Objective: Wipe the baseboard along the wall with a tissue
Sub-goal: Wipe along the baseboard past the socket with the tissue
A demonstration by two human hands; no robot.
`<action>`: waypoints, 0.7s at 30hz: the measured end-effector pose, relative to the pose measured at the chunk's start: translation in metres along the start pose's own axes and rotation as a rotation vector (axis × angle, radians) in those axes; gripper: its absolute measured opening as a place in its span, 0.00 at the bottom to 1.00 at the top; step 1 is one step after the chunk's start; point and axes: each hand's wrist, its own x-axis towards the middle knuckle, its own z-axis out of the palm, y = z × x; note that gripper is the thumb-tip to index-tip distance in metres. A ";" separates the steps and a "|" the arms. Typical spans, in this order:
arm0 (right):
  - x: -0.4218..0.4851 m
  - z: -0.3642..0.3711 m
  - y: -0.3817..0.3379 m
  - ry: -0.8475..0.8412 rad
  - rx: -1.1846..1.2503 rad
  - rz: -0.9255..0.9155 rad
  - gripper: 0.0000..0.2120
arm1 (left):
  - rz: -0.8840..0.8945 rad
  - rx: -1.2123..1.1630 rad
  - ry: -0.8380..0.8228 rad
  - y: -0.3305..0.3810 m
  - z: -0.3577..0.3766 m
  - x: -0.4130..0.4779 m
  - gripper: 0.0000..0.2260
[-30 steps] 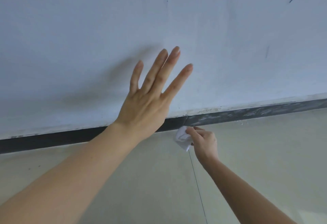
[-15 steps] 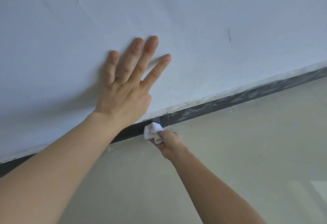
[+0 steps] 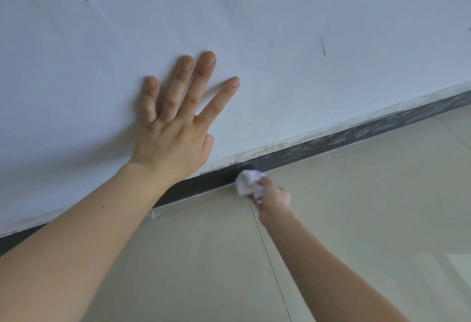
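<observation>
One tissue, crumpled, is pinched in the curled fingers of the right hand and pressed against the one dark baseboard. The left hand is laid flat on the wall, fingers straight and spread.

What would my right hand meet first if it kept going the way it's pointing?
The dark baseboard: the right hand points up at it, and the tissue it grips seems to touch it.

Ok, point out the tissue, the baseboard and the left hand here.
tissue [image 3: 247,181], head view, crumpled middle.
baseboard [image 3: 356,133], head view, dusty dark face.
left hand [image 3: 173,141], head view, back of the hand.
</observation>
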 end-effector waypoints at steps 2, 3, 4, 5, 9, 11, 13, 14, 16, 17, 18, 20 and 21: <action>-0.019 0.019 0.020 -0.148 0.010 0.144 0.03 | 0.007 0.004 -0.006 0.000 -0.002 0.000 0.42; -0.022 0.029 0.022 -0.191 0.015 0.198 0.03 | 0.010 0.001 -0.012 -0.001 -0.002 0.000 0.42; -0.024 0.037 0.018 -0.225 0.044 0.246 0.04 | 0.007 -0.001 -0.015 -0.001 -0.003 0.000 0.41; -0.022 0.044 0.012 -0.240 0.076 0.286 0.06 | 0.005 0.000 -0.012 -0.002 -0.003 0.000 0.41; -0.017 0.040 -0.021 -0.300 0.160 0.279 0.16 | 0.018 0.001 0.003 -0.003 -0.003 -0.002 0.41; -0.016 0.022 -0.037 -0.295 0.226 0.195 0.17 | 0.013 0.010 0.013 -0.003 -0.002 -0.002 0.40; -0.008 0.000 -0.056 -0.244 0.392 0.076 0.18 | 0.007 0.013 0.018 -0.002 -0.002 0.000 0.40; -0.008 -0.008 -0.064 -0.245 0.464 0.009 0.16 | 0.002 0.012 0.021 -0.002 -0.002 0.001 0.40; -0.010 -0.013 -0.064 -0.196 0.485 -0.055 0.12 | -0.005 0.016 0.025 -0.002 -0.001 0.001 0.41; -0.011 -0.010 -0.055 -0.191 0.409 -0.028 0.12 | -0.002 0.020 0.025 -0.002 -0.001 0.001 0.41; -0.014 -0.004 -0.040 -0.206 0.289 0.033 0.12 | 0.003 0.021 0.021 -0.002 -0.001 0.001 0.41; -0.018 0.015 -0.002 -0.279 0.124 0.217 0.13 | 0.013 0.030 0.013 -0.002 -0.001 -0.001 0.41; -0.023 0.026 0.011 -0.306 0.090 0.288 0.13 | 0.018 0.043 0.013 -0.003 -0.002 -0.001 0.41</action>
